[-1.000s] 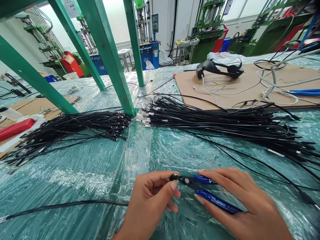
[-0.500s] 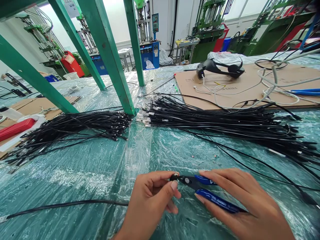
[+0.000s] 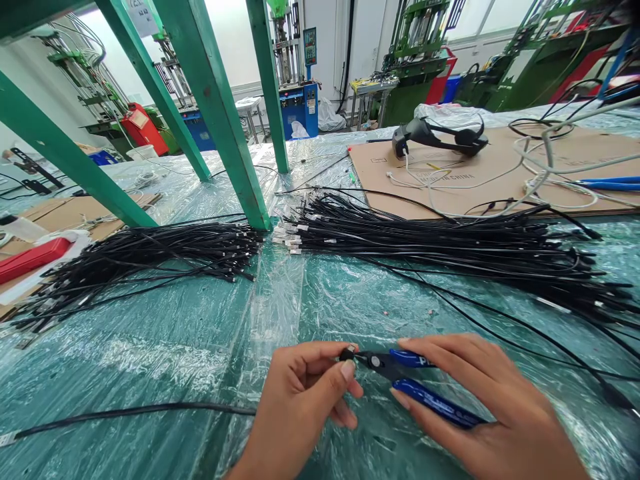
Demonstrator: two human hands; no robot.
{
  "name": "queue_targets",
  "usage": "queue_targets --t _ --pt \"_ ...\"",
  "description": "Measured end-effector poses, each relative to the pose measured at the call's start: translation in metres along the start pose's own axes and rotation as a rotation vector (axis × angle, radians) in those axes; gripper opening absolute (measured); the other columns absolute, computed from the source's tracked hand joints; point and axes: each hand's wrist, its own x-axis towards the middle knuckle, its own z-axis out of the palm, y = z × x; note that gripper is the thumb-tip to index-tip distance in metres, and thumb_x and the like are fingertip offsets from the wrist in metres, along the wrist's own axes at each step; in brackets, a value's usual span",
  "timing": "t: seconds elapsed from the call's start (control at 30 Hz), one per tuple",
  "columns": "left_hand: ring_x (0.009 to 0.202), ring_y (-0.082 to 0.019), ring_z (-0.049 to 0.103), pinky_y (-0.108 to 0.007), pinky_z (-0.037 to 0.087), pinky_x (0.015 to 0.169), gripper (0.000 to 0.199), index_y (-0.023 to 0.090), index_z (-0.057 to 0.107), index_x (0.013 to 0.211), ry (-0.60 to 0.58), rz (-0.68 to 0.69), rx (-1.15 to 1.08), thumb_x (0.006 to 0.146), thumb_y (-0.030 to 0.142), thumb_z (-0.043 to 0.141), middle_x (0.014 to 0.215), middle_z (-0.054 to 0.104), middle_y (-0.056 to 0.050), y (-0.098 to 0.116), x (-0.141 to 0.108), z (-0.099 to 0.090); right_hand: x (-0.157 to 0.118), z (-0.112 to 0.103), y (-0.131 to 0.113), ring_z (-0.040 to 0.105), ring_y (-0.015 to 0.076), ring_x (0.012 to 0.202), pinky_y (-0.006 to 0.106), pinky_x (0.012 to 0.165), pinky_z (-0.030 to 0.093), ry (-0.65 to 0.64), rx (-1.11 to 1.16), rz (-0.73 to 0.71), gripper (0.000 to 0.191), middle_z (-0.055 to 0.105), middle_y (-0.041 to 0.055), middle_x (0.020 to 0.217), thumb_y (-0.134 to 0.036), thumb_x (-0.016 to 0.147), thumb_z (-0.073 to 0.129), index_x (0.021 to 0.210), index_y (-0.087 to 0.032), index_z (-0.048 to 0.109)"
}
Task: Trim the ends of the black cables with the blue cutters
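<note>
You can read "MADE IN CHINA" printed on the cardboard sheet [image 3: 400,187] lying on the counter [image 3: 330,307], though the fainter print toward its right side is illegible. On the upper blue handle [image 3: 407,359] of the cutters in your right hand [image 3: 490,400], you can make out a white "P" with the rest unclear, while the white lettering along the lower handle [image 3: 435,402] is too small for you to read, as is the label [image 3: 311,106] on the blue machine [image 3: 300,110].
</note>
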Motion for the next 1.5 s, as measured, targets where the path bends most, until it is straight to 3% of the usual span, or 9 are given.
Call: queue_targets --t 0.2,0.77,1.1,1.27,1.5 --pt "0.047 -0.01 0.06 -0.02 0.052 0.05 0.027 0.016 0.077 0.095 -0.029 0.011 0.014 0.078 0.037 0.074 0.065 0.069 -0.003 -0.0021 0.0 -0.0028 0.0032 0.0 -0.0006 0.065 0.0193 0.076 0.033 0.063 0.054 0.019 0.01 0.001 0.024 0.069 0.0016 0.085 -0.037 0.08 0.064 0.102 -0.027 0.065" --pt "0.049 -0.011 0.06 -0.021 0.053 0.051 0.032 0.017 0.078 0.097 -0.037 -0.002 0.018 0.077 0.042 0.075 0.067 0.07 -0.004 -0.0041 0.0008 -0.0035 0.0029 0.001 -0.0011 0.064 0.0189 0.077 0.033 0.063 0.055 0.011 0.005 0.001 0.023 0.068 0.0019 0.085 -0.039 0.084 0.061 0.103 -0.027 0.064" --pt "0.042 -0.009 0.057 -0.02 0.049 0.045 0.043 0.013 0.078 0.088 0.012 -0.021 -0.029 0.063 0.048 0.083 0.059 0.067 -0.003 0.0005 0.0016 0.002 0.0009 -0.0007 0.0002 0.066 0.0184 0.073 0.032 0.061 0.054 0.025 0.059 0.032 0.022 0.069 -0.0001 0.083 -0.039 0.08 0.065 0.1 -0.03 0.068" --pt "0.041 -0.009 0.057 -0.019 0.048 0.044 0.046 0.013 0.078 0.088 0.0 -0.027 -0.041 0.062 0.051 0.083 0.059 0.067 -0.003 -0.0004 0.0028 0.001 -0.004 -0.0011 0.0025 0.066 0.0198 0.079 0.034 0.065 0.055 -0.007 0.051 0.025 0.029 0.069 0.0006 0.088 -0.04 0.079 0.067 0.106 -0.03 0.066" --pt "0.04 -0.008 0.055 -0.019 0.046 0.044 0.044 0.013 0.078 0.09 -0.031 -0.055 -0.039 0.066 0.05 0.08 0.059 0.068 -0.003 0.0025 0.0042 0.0005 0.0012 0.0015 0.0024 0.065 0.0203 0.078 0.035 0.064 0.055 0.016 -0.022 0.003 0.023 0.068 0.0025 0.086 -0.041 0.084 0.059 0.103 -0.028 0.063"
